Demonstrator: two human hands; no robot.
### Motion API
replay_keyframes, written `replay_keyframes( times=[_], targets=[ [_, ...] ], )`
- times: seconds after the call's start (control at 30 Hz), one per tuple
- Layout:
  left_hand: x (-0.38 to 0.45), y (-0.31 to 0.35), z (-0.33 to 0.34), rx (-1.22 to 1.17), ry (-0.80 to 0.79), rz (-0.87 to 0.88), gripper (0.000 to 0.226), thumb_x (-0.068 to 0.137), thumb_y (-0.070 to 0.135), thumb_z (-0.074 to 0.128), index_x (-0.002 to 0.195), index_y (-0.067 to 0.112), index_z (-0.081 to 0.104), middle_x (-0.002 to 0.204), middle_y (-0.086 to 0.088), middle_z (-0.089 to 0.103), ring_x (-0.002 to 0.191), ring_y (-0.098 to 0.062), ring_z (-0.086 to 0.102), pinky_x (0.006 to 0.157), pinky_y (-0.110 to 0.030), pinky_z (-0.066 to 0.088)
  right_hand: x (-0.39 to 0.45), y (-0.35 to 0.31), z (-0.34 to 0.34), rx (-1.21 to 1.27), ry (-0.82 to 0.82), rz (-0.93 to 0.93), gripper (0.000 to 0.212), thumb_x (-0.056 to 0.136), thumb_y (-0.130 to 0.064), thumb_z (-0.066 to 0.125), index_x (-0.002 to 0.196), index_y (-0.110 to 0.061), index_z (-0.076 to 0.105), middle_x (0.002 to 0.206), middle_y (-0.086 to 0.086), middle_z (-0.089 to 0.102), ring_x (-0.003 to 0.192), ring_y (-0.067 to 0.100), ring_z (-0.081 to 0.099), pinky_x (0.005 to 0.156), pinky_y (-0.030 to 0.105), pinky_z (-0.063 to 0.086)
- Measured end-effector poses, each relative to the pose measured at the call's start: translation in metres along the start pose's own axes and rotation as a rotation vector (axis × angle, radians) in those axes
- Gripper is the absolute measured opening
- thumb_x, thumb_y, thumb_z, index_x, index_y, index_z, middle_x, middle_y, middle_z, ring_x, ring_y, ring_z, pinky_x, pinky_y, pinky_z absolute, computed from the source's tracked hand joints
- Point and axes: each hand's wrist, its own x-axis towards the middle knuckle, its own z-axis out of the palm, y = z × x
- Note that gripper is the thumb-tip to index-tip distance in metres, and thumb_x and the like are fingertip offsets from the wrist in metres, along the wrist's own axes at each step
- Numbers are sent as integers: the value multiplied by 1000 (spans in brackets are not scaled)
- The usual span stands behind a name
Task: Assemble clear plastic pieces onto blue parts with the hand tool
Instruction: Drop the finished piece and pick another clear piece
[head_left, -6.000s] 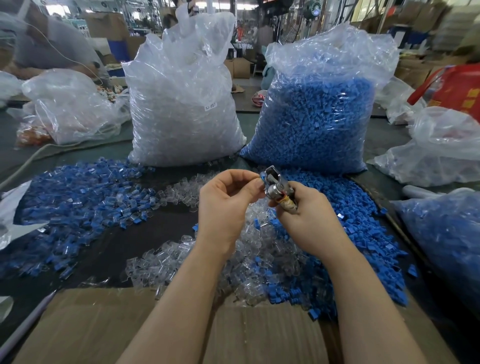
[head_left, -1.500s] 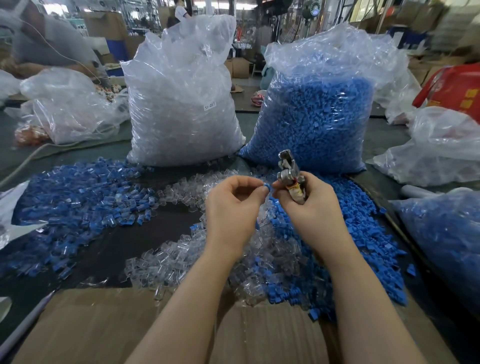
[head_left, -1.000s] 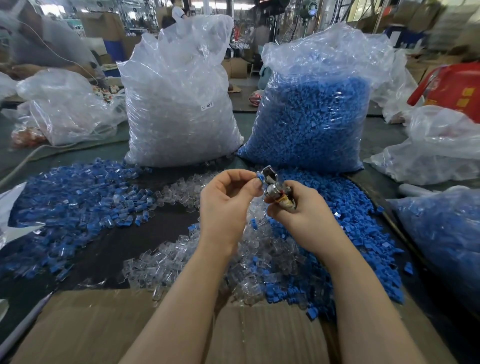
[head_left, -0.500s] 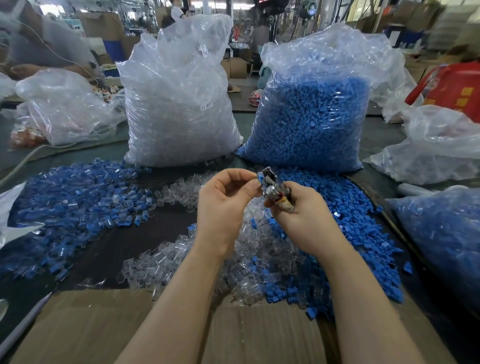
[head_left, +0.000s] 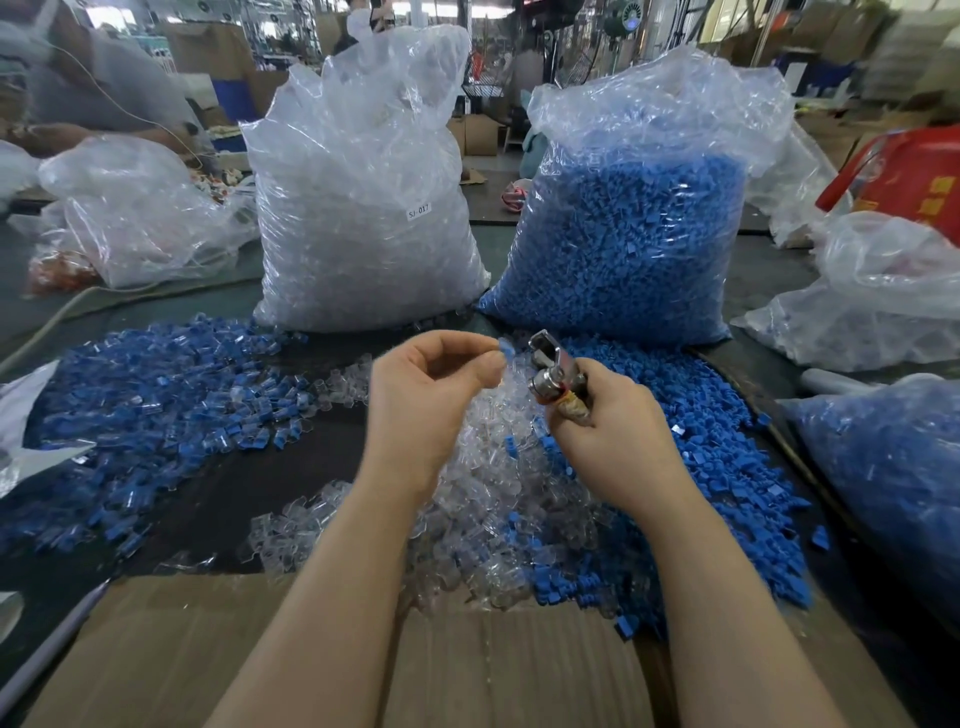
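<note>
Factory floor: bulk bags of parts (head_left: 628, 244), stacked cartons (head_left: 480, 135).

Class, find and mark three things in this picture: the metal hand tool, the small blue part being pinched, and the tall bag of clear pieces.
metal hand tool (head_left: 551, 366), head view, on its shiny metal head.
small blue part (head_left: 506, 346), head view, on its exposed tip.
bag of clear pieces (head_left: 363, 218), head view, on the bag's front wall.

The right hand (head_left: 613, 436) hides most of the hand tool (head_left: 557, 375) (only its metal head shows), and the blue piece (head_left: 506, 346) pinched by the left hand (head_left: 426, 410) is blurred.
</note>
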Motion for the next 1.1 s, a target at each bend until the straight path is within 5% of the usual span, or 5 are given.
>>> replay_keyframes(
  times=[0.23,0.5,0.67,0.93,1.1],
  targets=[
    [13,-21,-90,894,439,-183,9,83,21,77,92,20,79,95,-4,76,93,-20,65,86,-37,50,2,11,-1,-69,51,92,15,87,-26,60,77,-23,49,63,-4,56,58,16,51,49,31,32],
    [8,-35,-122,977,630,-307,23,93,3,59,111,1,73,112,-24,68,104,-42,61,85,-49,51,1,12,3,-126,46,114,21,87,-27,59,73,-25,44,63,-5,56,58,15,51,48,30,30],
    [14,-27,-105,1057,513,-268,30,92,16,62,121,9,68,119,-22,65,113,-40,57,93,-47,46,1,11,3,-187,43,105,26,88,-27,58,71,-26,38,64,-5,53,58,15,48,48,31,29],
    [5,-1,-18,333,-117,-279,7,92,33,66,91,27,70,77,11,73,70,-3,66,54,-10,47,3,5,4,-313,-3,47,17,86,-29,55,81,-25,39,66,-5,51,61,24,47,52,35,28],
    [-2,-1,14,164,-256,-341,24,93,39,64,98,17,72,78,6,76,68,-7,71,59,-18,52,2,1,4,-318,1,-69,19,81,-22,58,80,-25,40,60,-9,45,53,18,41,45,30,23]
  ],
)
